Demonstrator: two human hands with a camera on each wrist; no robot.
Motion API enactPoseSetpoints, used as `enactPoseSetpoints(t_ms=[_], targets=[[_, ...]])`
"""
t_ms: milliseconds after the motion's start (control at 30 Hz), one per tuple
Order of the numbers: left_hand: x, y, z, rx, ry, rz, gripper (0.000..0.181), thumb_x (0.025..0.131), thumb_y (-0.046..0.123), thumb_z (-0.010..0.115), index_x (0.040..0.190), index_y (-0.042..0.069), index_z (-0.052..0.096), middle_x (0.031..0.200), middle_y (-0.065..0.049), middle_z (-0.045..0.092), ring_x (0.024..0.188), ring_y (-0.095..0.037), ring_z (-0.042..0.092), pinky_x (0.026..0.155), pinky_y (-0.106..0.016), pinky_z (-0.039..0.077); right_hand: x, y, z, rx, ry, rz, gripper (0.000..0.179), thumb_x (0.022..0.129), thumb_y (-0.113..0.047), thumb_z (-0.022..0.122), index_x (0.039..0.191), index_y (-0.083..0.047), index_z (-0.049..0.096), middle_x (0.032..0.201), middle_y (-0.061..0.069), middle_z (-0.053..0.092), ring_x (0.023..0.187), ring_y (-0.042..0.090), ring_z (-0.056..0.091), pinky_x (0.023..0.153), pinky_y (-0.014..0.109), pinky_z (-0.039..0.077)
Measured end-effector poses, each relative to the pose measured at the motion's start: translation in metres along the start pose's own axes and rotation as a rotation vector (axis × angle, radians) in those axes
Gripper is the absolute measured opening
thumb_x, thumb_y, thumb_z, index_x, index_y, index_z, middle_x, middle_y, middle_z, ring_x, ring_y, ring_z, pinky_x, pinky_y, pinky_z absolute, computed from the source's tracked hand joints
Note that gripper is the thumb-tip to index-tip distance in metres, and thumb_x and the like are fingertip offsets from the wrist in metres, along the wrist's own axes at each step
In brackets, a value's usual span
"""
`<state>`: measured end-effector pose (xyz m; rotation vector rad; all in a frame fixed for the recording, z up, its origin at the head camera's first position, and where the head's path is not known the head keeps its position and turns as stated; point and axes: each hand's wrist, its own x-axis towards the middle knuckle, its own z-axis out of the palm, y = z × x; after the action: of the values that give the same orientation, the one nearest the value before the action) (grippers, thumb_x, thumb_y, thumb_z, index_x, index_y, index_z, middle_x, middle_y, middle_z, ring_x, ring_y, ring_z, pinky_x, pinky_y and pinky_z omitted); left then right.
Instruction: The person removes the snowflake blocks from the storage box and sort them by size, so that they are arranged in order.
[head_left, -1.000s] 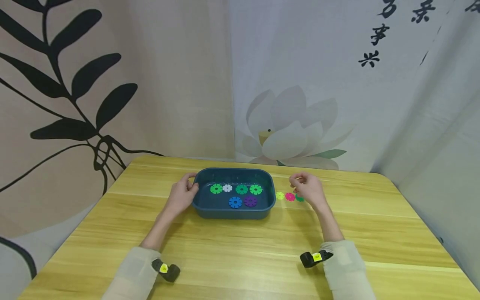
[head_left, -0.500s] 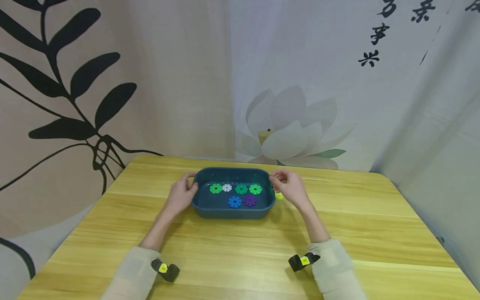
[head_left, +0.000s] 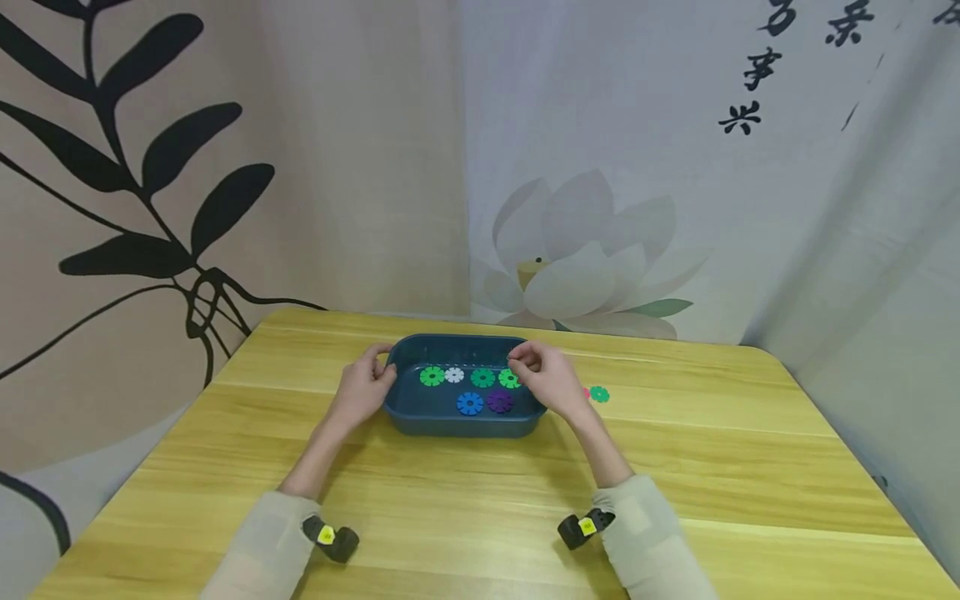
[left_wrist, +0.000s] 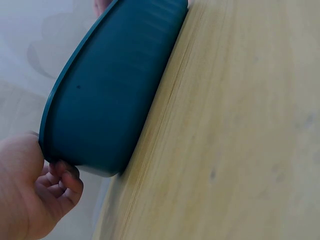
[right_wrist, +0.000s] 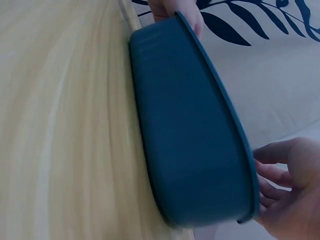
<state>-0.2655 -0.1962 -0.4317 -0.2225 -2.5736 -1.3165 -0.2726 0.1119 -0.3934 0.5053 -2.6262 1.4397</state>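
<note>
A dark blue-green plastic basin (head_left: 465, 427) stands on the table. Inside it lie several notched plastic discs: a white one (head_left: 454, 375), a blue one (head_left: 470, 404), a purple one (head_left: 500, 402) and green ones, such as the left green disc (head_left: 432, 377). My left hand (head_left: 363, 387) grips the basin's left rim between thumb and fingers. Over the basin's right end is my right hand (head_left: 547, 375), its fingertips drawn together. In the right wrist view, the basin wall partly covers the right hand's fingers (right_wrist: 274, 152); whether they pinch something cannot be seen.
On the wooden table (head_left: 450, 508), right of the basin, lie a green disc (head_left: 599, 394) and a pink disc (head_left: 587, 393) partly behind the right hand. A printed curtain (head_left: 360, 167) hangs behind the table's far edge.
My right hand has moved left, from above the loose discs to over the basin's right end. The yellow disc is now out of sight. My left hand stays on the rim.
</note>
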Motion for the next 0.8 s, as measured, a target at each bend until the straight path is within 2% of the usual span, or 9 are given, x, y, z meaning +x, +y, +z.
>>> enactPoseSetpoints(t_ms=[200,533,667,800], targets=[[-0.001,0.000,0.000,0.000,0.000,-0.008,0.039,0.100,0.005,0.055,0.137,-0.007,0.052,0.070,-0.004,0.047,0.057,-0.016,0.042,0.055,-0.028,0.037,0.008,-0.004,0.022,-0.043,-0.032,-0.035,0.007,0.096,-0.010,0.069,0.100,-0.004,0.070,0.087,0.004,0.069,0.075,0.016,0.063,0.073,0.031,0.054],[0.000,0.001,0.000,0.012,-0.001,-0.018,0.040,0.100,0.004,0.055,0.138,-0.007,0.051,0.072,-0.005,0.049,0.059,-0.017,0.044,0.056,-0.028,0.038,0.020,-0.010,0.048,-0.066,-0.081,-0.061,0.009,0.096,-0.007,0.068,0.102,-0.001,0.071,0.091,0.007,0.071,0.079,0.019,0.066,0.078,0.035,0.055],[0.000,0.002,-0.001,0.010,-0.005,-0.017,0.040,0.100,0.004,0.055,0.138,-0.007,0.051,0.071,-0.005,0.050,0.058,-0.017,0.045,0.055,-0.027,0.038,0.026,-0.009,0.056,-0.067,-0.109,-0.035,0.014,0.097,-0.008,0.066,0.106,0.001,0.072,0.096,0.009,0.072,0.085,0.021,0.067,0.083,0.036,0.055],[0.000,0.002,-0.001,0.004,-0.006,-0.009,0.040,0.100,0.004,0.055,0.138,-0.008,0.051,0.071,-0.006,0.050,0.057,-0.016,0.044,0.053,-0.027,0.038,0.033,-0.008,0.062,-0.064,-0.128,-0.009,0.016,0.098,-0.010,0.065,0.107,0.000,0.072,0.098,0.009,0.072,0.086,0.020,0.067,0.081,0.035,0.055]])
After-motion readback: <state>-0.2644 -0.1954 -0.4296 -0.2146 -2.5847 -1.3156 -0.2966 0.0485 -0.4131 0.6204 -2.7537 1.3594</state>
